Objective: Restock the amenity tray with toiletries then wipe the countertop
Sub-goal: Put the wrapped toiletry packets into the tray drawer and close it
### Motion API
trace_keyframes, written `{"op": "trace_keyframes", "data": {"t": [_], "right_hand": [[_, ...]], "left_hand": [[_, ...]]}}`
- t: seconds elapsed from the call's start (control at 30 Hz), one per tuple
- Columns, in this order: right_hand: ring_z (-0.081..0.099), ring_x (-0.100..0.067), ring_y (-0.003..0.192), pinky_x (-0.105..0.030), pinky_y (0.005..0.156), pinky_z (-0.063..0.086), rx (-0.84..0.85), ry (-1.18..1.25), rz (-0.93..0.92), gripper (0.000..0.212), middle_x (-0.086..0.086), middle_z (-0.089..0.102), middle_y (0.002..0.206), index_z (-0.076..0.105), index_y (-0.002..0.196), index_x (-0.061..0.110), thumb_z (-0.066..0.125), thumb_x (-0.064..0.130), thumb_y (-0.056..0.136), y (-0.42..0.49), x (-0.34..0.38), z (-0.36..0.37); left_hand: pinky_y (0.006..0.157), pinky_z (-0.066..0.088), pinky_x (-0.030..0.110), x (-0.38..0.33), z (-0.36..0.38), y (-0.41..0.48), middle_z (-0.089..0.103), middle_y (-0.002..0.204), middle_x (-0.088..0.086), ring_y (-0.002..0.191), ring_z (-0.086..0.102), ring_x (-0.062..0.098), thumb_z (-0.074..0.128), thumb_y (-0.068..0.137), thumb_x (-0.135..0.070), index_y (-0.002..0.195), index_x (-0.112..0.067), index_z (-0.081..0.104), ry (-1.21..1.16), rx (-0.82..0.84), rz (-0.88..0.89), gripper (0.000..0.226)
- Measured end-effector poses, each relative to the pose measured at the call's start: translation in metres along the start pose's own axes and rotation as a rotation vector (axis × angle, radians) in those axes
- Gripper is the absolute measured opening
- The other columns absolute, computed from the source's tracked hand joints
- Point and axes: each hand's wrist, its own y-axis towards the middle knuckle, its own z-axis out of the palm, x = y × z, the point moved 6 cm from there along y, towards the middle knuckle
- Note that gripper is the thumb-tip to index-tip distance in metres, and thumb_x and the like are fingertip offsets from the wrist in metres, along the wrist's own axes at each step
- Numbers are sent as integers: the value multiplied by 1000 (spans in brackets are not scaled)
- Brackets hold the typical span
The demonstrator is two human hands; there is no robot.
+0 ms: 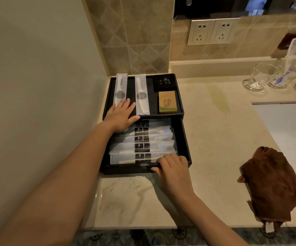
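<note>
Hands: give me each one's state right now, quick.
Left hand: open, flat on the amenity tray, holding nothing.
Right hand: fingers curled over the front edge of the drawer, gripping it.

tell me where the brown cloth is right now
In the head view the brown cloth lies crumpled at the right of the countertop, by its front edge, just in front of the sink and well right of the black amenity tray.

One head-worn wide-angle view — looking steeply down and forward onto the countertop (206,132) from close above; wall fills the frame's left, sink (286,125) the right edge.
</note>
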Motion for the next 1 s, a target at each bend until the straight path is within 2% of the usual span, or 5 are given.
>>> {"op": "trace_keyframes", "data": {"t": [0.23,0.4,0.67,0.87,1.0], "right_hand": [[57,-22,65,-29,67,27,-30,-13,-26,22,1,61,70,61,72,14,73,31,78,9,1,2],[57,-21,66,-29,68,28,-25,-60,-53,31,3,60,69,60,71,16,47,40,87,16,-7,5],[58,-20,65,-30,67,28,-41,-109,-94,28,3,62,68,60,70,17,56,41,83,22,-11,8],[59,-19,65,-30,66,28,-50,-101,-82,35,4,63,68,61,69,18,44,43,86,23,-11,4],[57,-19,65,-29,67,28,-59,-5,-25,28,3,62,69,62,71,17,55,41,84,23,-9,6]], "left_hand": [[115,-1,44,0,-1,-1,-2,159,7,145,-9,20,25,95,-51,148,-20,4,-8,-15,3,65],[116,-1,44,1,0,0,-3,159,6,145,-9,19,26,94,-51,148,-21,4,-11,-10,2,65],[115,-2,43,0,-2,-1,-4,159,6,144,-10,19,27,95,-50,148,-21,3,-13,-4,-3,65],[115,-2,44,-1,-3,-2,-4,159,7,144,-11,20,27,95,-49,148,-20,3,-12,-2,-2,65],[115,-1,44,-1,-1,-1,-3,159,7,145,-9,21,26,95,-50,148,-20,4,-1,-14,-8,65]]}}
